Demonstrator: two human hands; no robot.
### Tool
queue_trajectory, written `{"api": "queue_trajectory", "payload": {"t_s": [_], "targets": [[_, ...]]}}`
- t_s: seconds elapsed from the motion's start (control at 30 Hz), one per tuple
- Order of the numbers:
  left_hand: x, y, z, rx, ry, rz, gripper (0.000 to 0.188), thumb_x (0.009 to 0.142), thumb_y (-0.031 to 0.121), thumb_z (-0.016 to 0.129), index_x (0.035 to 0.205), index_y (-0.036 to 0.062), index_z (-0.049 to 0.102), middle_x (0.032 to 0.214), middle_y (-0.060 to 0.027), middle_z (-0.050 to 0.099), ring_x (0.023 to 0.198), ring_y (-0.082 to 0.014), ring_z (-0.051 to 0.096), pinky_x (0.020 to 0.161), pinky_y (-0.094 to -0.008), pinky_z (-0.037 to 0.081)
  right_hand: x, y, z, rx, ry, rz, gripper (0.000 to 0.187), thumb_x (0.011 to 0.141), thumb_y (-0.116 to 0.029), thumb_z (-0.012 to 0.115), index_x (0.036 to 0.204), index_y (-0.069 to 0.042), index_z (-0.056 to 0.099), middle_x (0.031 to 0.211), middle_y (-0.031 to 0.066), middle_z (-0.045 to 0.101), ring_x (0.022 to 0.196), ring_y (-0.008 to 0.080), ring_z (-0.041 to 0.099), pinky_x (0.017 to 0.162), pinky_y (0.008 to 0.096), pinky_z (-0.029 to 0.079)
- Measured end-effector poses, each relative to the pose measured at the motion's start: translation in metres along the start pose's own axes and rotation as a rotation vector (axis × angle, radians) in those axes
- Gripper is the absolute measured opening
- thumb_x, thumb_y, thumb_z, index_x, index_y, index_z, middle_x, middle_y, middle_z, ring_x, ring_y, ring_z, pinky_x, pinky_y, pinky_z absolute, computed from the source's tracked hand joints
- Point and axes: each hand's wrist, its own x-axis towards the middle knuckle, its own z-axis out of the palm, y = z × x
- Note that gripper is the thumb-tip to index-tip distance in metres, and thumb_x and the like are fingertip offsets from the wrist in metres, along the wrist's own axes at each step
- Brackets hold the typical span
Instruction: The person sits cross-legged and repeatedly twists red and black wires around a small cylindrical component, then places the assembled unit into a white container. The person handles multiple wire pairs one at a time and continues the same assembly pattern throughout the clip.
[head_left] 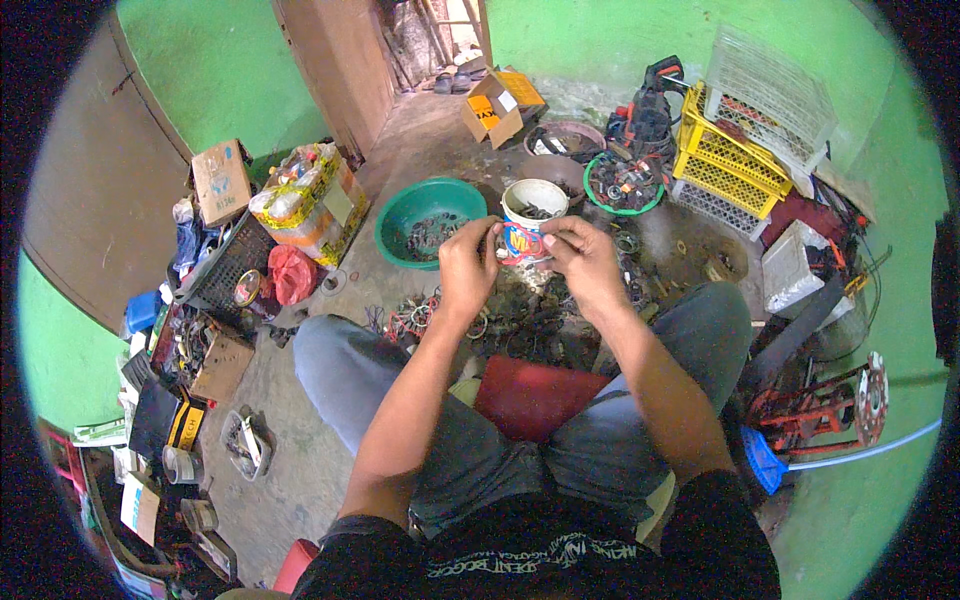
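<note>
My left hand [468,268] and my right hand [590,262] are raised before me, level with each other, with thumbs and fingertips pinched. Between and beyond them is a white tub [537,190] with a blue and red label, holding dark small pieces. Whatever the fingertips pinch is too small to tell apart from the label. Left of the tub sits a wide green basin [400,200] with small grey pieces in its bottom. Under my hands, a heap of dark parts [530,325] and coloured wires [412,318] lies on the floor. A red flat surface [535,395] shows between my legs.
A green-rimmed basket [625,208] of mixed parts stands right of the tub, near stacked yellow crates [735,150]. To the left are a taped carton [318,210], a red plastic bag [291,274] and a dark crate [225,262]. A red metal frame [820,410] lies at right.
</note>
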Motion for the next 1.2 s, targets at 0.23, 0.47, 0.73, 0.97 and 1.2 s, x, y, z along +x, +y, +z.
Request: {"api": "queue_trajectory", "payload": {"t_s": [0.23,0.47,0.73,0.97,1.2], "targets": [[0.006,0.008,-0.005,-0.045,-0.124,-0.127,0.016,0.093,0.012,0.063,0.093,-0.0021,0.071,0.084,-0.0195,0.071,0.074,-0.0326,0.070,0.069,-0.0371,0.052,0.011,-0.017,-0.035,0.666,-0.469,0.380,0.014,0.096,-0.010,0.060,0.108,-0.006,0.056,0.069,-0.0027,0.050,0.060,0.0112,0.051,0.067,0.0331,0.054],[0.011,-0.007,-0.013,-0.028,-0.094,-0.303,0.020,0.096,0.015,0.061,0.096,-0.0030,0.071,0.083,-0.0150,0.072,0.071,-0.0226,0.068,0.066,-0.0376,0.053,0.006,-0.032,-0.042,-0.411,-0.286,0.039,0.019,0.099,-0.014,0.058,0.111,-0.002,0.065,0.066,-0.0034,0.052,0.053,0.0046,0.043,0.046,0.0255,0.038],[0.011,-0.004,-0.016,-0.880,-0.230,-0.827,0.022,0.099,0.018,0.060,0.095,-0.0023,0.066,0.074,0.0009,0.058,0.064,-0.0082,0.051,0.060,-0.0248,0.045,0.024,-0.017,-0.052,-0.531,0.013,-0.341,0.017,0.090,-0.015,0.070,0.095,0.001,0.073,0.085,0.0079,0.072,0.078,0.0137,0.064,0.072,0.0297,0.050],[0.019,0.001,-0.027,-0.366,-0.334,-0.540,0.025,0.092,0.026,0.070,0.093,0.0013,0.075,0.077,0.0010,0.065,0.069,-0.0079,0.052,0.065,-0.0270,0.045,0.011,-0.043,-0.046,-0.723,0.196,-0.329,0.016,0.083,-0.017,0.077,0.088,-0.003,0.072,0.080,0.0094,0.072,0.073,0.0182,0.067,0.065,0.0349,0.050],[0.015,-0.006,-0.026,-0.195,-0.478,-0.380,0.022,0.093,0.021,0.068,0.095,0.0006,0.075,0.075,-0.0053,0.070,0.073,-0.0094,0.060,0.065,-0.0280,0.048,0.015,-0.043,-0.054,-0.912,0.267,-0.720,0.015,0.081,-0.013,0.078,0.089,-0.002,0.072,0.077,0.0132,0.069,0.074,0.0186,0.066,0.072,0.0322,0.050]]}}
